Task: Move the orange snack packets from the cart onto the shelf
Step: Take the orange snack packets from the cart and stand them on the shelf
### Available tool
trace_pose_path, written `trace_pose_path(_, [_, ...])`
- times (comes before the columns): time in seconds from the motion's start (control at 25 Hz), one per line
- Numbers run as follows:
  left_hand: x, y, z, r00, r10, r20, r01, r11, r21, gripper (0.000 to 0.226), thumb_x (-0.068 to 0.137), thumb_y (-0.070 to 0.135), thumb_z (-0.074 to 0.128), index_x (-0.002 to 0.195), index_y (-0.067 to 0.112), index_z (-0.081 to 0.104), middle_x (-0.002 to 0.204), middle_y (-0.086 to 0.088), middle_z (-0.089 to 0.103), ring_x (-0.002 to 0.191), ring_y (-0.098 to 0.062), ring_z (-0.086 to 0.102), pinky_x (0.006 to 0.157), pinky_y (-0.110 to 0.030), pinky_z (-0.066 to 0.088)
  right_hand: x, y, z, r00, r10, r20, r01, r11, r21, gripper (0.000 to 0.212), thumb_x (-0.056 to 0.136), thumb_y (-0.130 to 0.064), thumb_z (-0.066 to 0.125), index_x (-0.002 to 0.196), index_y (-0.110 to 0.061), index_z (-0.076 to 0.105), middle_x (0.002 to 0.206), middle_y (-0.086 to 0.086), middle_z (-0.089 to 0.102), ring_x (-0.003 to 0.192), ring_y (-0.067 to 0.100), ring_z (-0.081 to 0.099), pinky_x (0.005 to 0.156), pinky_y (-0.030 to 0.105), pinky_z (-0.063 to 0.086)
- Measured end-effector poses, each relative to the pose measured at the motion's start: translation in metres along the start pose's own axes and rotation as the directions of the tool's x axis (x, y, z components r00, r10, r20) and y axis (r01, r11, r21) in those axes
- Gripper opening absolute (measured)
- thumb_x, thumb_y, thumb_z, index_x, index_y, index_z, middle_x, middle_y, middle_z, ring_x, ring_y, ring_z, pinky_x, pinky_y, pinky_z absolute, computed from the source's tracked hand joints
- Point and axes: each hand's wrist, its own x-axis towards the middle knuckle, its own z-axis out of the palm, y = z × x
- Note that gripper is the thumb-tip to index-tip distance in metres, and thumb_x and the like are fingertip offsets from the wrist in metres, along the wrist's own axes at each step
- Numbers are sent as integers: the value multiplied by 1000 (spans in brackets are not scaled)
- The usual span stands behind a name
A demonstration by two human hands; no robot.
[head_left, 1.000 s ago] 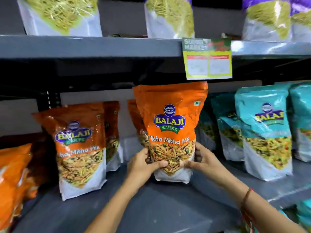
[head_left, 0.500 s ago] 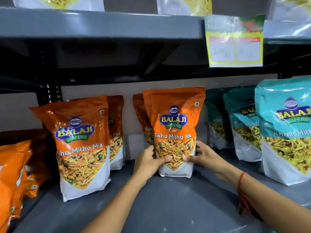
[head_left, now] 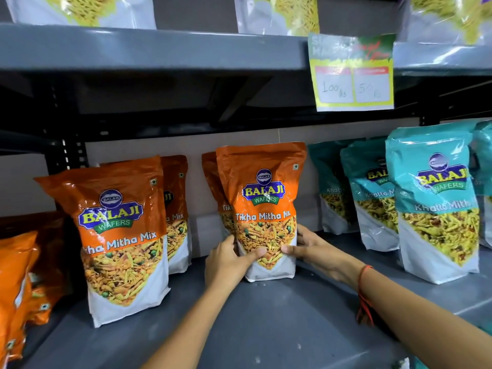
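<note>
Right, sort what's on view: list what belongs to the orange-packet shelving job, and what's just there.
Job:
held orange packet
left hand
right hand
shelf
orange packets already standing

Just there:
teal packets
price tag
yellow snack bags on the upper shelf

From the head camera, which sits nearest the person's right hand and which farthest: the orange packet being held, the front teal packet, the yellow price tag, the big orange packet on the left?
1. Held orange packet, touching the right hand.
2. Front teal packet, to its right.
3. Big orange packet, far left, and price tag, hanging from the shelf above: too close to call.
</note>
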Motion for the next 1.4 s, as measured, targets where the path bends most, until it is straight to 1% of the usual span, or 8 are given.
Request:
trace_pose_path(0.32, [-18,25,-9,991,90,-103,-93,995,-20,94,55,79,65,137,38,43,129,-1,66,119,-26,62,95,-43,53,-31,-24,14,961,-117,-250,89,989,-120,70,89,-17,68,148,-23,31,148,-1,44,131,10,49,89,12,43])
trace_pose_path(0.64, [-93,160,61,939,344,-13,-254,665,-702,51,81,21,73,129,18,57,130,-1,62,120,-11,60,103,-28,48,-153,-68,-5,665,-379,-644,409,906,-110,54,90,-16,65,140,-24,46,138,-3,53,121,1,56,98,20,50])
trace_pose_path(0.72, [-108,188,93,901,430,57,-238,599,-764,45,82,17,72,125,15,59,126,-5,65,115,-11,63,99,-25,50,-203,-75,-26,620,-361,-697,416,904,-99,54,87,-18,67,138,-23,49,135,-3,55,119,2,58,97,21,50])
trace_pose_path(0.8, [-159,238,165,812,520,264,-67,532,-844,39,82,11,71,119,16,61,117,-5,67,104,-6,66,94,-20,51,-288,-70,-72,431,-346,-834,395,903,-171,51,85,-21,67,133,-23,51,131,-2,57,124,6,56,96,23,49])
trace_pose_path(0.92, [-189,242,195,776,534,335,20,510,-860,38,79,13,73,115,19,61,108,2,68,95,-1,67,90,-17,52,-325,-68,-86,396,-329,-857,345,918,-193,40,88,-19,64,126,-26,54,120,-4,61,116,8,57,100,28,45])
trace_pose_path(1.12, [-325,238,358,389,560,731,326,659,-678,44,77,11,76,118,18,61,105,8,67,93,2,67,79,-10,52,-490,-18,-141,121,-203,-972,31,979,-201,39,84,-22,66,121,-32,59,115,-5,70,109,8,64,94,23,51])
trace_pose_path(1.24, [-417,208,438,152,459,875,413,775,-478,55,67,16,80,118,16,58,108,0,67,89,6,66,77,-9,51,-600,40,-155,-57,-32,-998,-120,993,-25,42,83,-22,67,123,-30,60,118,-1,70,110,12,64,87,20,54])
trace_pose_path(1.4, [-529,157,531,-75,213,974,380,909,-170,75,49,31,78,118,12,56,117,-24,64,97,-18,61,82,-17,51,-723,147,-150,-292,228,-929,-219,930,297,47,84,-12,71,128,-19,56,122,9,66,113,20,63,80,15,53])
